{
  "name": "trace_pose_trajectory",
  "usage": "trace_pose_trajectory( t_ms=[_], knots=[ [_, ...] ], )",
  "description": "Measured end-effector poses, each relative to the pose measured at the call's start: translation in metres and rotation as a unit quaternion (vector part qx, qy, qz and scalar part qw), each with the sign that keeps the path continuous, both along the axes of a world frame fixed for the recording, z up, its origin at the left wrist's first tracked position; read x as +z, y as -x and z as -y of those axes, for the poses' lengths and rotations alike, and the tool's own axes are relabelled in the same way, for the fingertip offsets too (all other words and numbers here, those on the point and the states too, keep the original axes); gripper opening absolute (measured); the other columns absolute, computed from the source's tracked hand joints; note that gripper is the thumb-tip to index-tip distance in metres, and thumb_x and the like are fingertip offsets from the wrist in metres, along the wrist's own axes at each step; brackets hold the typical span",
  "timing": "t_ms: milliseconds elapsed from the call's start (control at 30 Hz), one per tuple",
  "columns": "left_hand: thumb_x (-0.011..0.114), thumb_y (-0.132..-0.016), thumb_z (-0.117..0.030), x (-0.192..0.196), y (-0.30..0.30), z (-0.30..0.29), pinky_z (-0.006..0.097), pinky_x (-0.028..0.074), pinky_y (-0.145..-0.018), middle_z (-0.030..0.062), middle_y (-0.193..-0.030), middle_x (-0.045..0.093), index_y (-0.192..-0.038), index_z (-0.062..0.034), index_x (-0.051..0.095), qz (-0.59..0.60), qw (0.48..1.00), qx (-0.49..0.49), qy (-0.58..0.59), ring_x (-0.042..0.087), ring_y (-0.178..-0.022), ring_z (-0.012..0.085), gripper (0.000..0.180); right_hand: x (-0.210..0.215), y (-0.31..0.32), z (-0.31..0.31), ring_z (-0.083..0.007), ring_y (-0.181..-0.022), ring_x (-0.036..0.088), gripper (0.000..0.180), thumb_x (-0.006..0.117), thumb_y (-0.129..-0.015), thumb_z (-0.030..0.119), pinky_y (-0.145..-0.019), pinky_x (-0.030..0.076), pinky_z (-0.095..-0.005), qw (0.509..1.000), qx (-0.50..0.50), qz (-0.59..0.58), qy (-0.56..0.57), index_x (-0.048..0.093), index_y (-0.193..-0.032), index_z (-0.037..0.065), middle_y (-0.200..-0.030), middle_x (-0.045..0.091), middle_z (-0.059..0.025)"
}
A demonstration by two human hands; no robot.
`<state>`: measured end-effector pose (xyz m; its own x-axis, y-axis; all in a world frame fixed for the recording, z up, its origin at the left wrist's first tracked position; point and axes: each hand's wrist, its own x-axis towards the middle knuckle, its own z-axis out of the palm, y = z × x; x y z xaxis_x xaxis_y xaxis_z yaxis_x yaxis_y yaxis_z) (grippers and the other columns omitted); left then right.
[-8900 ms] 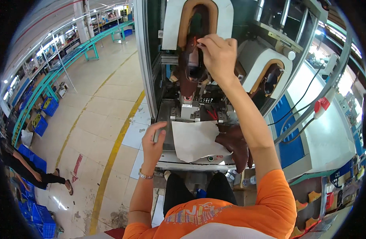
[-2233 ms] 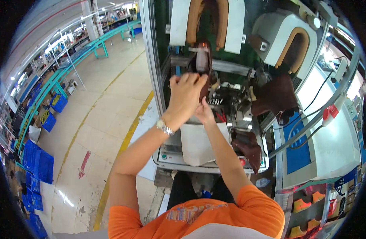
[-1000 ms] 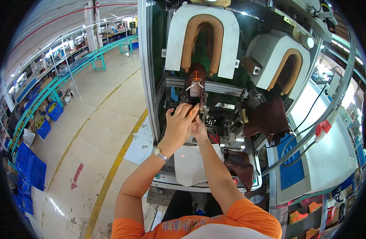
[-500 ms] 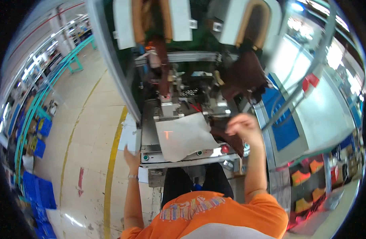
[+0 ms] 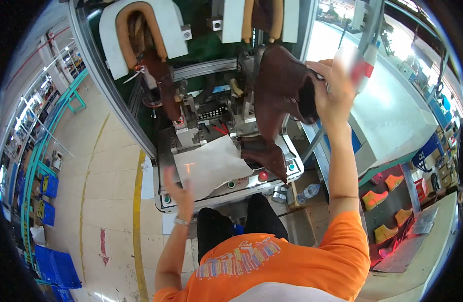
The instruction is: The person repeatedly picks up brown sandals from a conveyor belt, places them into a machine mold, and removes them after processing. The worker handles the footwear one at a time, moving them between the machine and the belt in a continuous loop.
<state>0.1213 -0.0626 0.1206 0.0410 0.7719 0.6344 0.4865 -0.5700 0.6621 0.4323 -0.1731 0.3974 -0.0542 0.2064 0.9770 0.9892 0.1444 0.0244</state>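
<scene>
Lifting a dark brown boot upper (image 5: 284, 88) off the machine, the right hand (image 5: 332, 85) is grasping it while the left hand (image 5: 180, 189) is hanging released near the white sheet (image 5: 209, 163), so it probably needs seating next.

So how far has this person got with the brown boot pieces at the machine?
One brown boot upper already sits on the machine's left post. The right hand holds a second brown upper raised by the right station, not seated. The left hand hovers open at the panel edge near a white sheet. Another brown piece lies waiting.
</scene>
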Motion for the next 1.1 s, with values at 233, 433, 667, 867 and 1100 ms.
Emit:
trace_pose_trajectory(
  t_ms=[233,433,667,867,1100],
  knots=[
    [0.072,-0.068,-0.009,0.098,-0.145,0.166,0.031,0.041,-0.082,0.0093,-0.102,0.053,-0.111,0.0051,0.041,0.140,0.840,-0.437,0.289,0.050,-0.095,0.0163,0.054,-0.031,0.069,0.049,-0.0256,-0.068,0.054,0.013,0.055,-0.062,0.013,-0.058,0.045,-0.0342,0.968,0.039,0.093,0.228,0.047,-0.068,0.004,-0.071,0.046,-0.0095],
    [0.055,-0.077,-0.005,0.042,-0.167,0.200,0.037,0.038,-0.090,0.0117,-0.122,0.039,-0.125,-0.0029,0.026,0.260,0.803,-0.464,0.268,0.040,-0.111,0.0208,0.056,-0.077,0.025,0.151,-0.0339,-0.085,0.051,0.062,0.057,-0.071,0.048,-0.072,0.045,-0.0394,0.976,0.034,-0.131,0.170,0.048,-0.111,0.002,-0.092,0.053,-0.0143],
    [0.053,-0.078,-0.025,0.029,-0.244,0.230,0.039,0.040,-0.090,0.0095,-0.117,0.044,-0.121,-0.0057,0.036,0.258,0.628,-0.522,0.515,0.046,-0.107,0.0233,0.050,-0.229,0.007,0.280,-0.0108,-0.086,0.053,0.044,0.058,-0.082,0.035,-0.072,0.044,-0.0241,0.602,0.232,-0.733,0.215,0.051,-0.108,0.000,-0.091,0.057,-0.0041],
    [0.053,-0.085,-0.031,-0.064,-0.254,0.249,0.052,0.036,-0.087,0.0073,-0.123,0.045,-0.128,-0.0131,0.033,-0.039,0.490,-0.448,0.747,0.042,-0.115,0.0199,0.052,-0.271,-0.037,0.368,-0.0123,-0.085,0.053,0.038,0.064,-0.072,0.018,-0.075,0.044,-0.0271,0.674,-0.091,-0.714,0.165,0.054,-0.101,-0.004,-0.093,0.060,-0.0072],
    [0.051,-0.086,-0.019,-0.087,-0.209,0.153,0.044,0.038,-0.088,0.0078,-0.121,0.048,-0.123,-0.0116,0.039,-0.089,0.500,-0.421,0.751,0.045,-0.113,0.0214,0.040,-0.317,-0.232,0.502,-0.0142,-0.058,0.049,0.020,0.062,-0.062,0.012,-0.053,0.041,-0.0355,0.735,-0.362,-0.513,0.257,0.051,-0.068,-0.004,-0.058,0.051,-0.0065]
  ],
)
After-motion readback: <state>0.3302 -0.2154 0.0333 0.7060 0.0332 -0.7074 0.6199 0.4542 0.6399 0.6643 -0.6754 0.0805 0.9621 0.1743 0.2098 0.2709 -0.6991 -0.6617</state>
